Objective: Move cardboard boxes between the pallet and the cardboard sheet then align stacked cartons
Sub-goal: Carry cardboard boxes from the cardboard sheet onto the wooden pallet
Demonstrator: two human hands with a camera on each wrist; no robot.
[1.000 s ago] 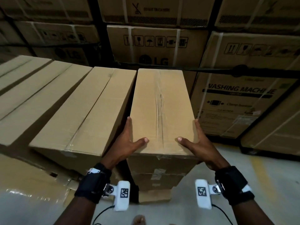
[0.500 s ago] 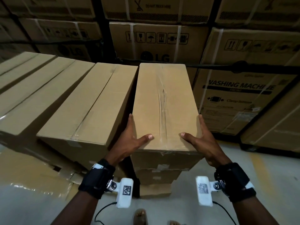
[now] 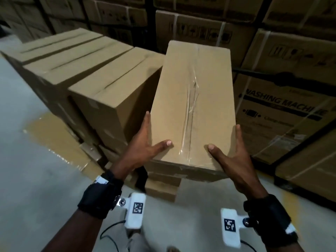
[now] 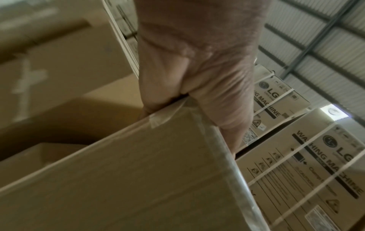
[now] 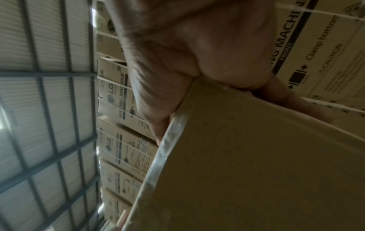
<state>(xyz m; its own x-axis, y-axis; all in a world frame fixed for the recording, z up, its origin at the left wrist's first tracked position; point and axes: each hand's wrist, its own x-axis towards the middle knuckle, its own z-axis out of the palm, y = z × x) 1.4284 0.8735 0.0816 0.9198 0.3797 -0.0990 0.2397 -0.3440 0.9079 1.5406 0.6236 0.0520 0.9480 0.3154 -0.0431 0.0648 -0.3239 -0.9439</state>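
Note:
I hold a long plain cardboard box (image 3: 192,106) by its near end. My left hand (image 3: 145,142) grips the near left corner, thumb on the taped top and fingers along the side. At the near right corner my right hand (image 3: 231,151) holds it the same way. The box's near end overhangs a smaller carton (image 3: 163,186) below it. In the left wrist view, my left hand (image 4: 197,62) wraps the box (image 4: 138,179) corner. In the right wrist view, my right hand (image 5: 187,46) clasps the box (image 5: 256,156) edge.
A row of similar cartons (image 3: 112,91) stands stacked to the left, close beside the held box. A flat cardboard sheet (image 3: 54,135) lies on the grey floor (image 3: 27,179) at the left. Large strapped washing machine cartons (image 3: 283,115) wall off the back and right.
The box has come up and toward me, its near end angling away from the neighbouring row. Both hands keep the same hold on the near corners.

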